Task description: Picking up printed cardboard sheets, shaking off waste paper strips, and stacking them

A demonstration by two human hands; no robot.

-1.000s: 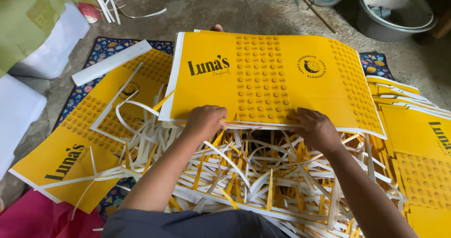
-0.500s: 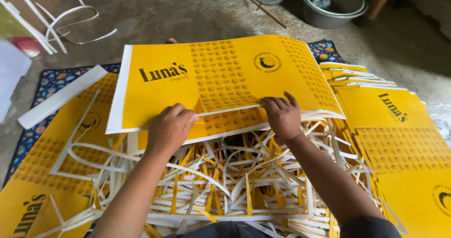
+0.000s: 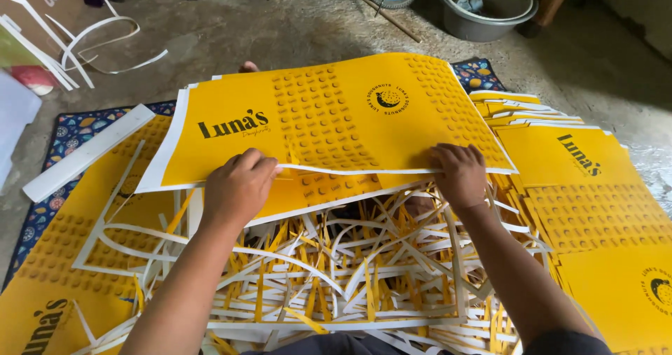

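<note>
my left hand [image 3: 238, 187] is closed in a pinch on the near edge of the top yellow printed cardboard sheet [image 3: 336, 117], fingers curled over the white margin. my right hand [image 3: 460, 176] lies further along that same edge, fingers bent down on it; it presses and seems to grip, though i cannot tell how much of the sheet is between the fingers. compared with half a second ago both hands have shifted a little apart along the edge, and the sheet now looks lifted at its near side, so a second yellow sheet [image 3: 315, 190] shows below it with a clear gap. i judge that the top sheet is being parted from the stack under it.

the sheet lies across the middle of the patterned blue floor mat [image 3: 66, 134], its far edge toward the bare concrete floor [image 3: 280, 26]. just in front of the hands sits a tangled pile of white and yellow cardboard offcut strips [image 3: 336, 278], reaching to the near edge of the mat. more flat yellow sheets [image 3: 595, 208] are stacked at the right edge, and others lie under loose strips at the left. a long white cardboard strip [image 3: 87, 152] rests by the far left corner. beyond the mat stands a grey plastic basin [image 3: 486, 8].
</note>
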